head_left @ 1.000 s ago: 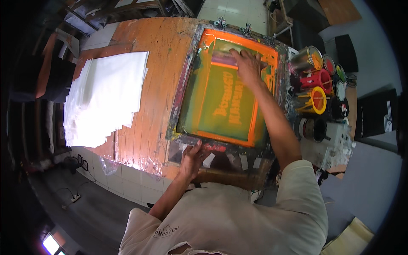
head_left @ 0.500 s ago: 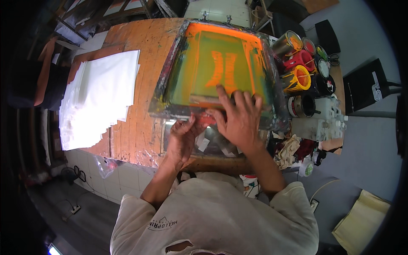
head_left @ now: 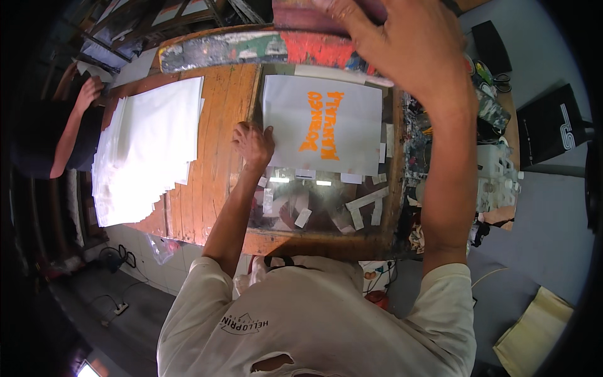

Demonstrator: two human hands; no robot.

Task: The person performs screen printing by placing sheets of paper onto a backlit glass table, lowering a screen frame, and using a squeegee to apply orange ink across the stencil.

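My right hand (head_left: 408,47) is closed on the near edge of a paint-smeared screen printing frame (head_left: 226,51), which is tilted up towards me at the top. A maroon surface (head_left: 308,16) shows behind that edge beside my thumb; its kind is hard to tell. Beneath the raised frame lies a white sheet of paper (head_left: 282,119) with an orange print (head_left: 323,125), flat on a glass plate (head_left: 286,204). My left hand (head_left: 253,144) is at the sheet's left edge, thumb apart from the loosely bent fingers, apparently holding nothing.
A fanned stack of white sheets (head_left: 147,144) covers the table's left side. Bits of tape (head_left: 303,218) stick to the glass. Right of it are containers (head_left: 496,166) and rags (head_left: 418,239). Another person's hand (head_left: 90,93) shows at far left.
The screen frame, which lay flat, has been lifted, baring the printed sheet. My right hand has gone up with it. My left hand has moved left and up to the sheet's edge.
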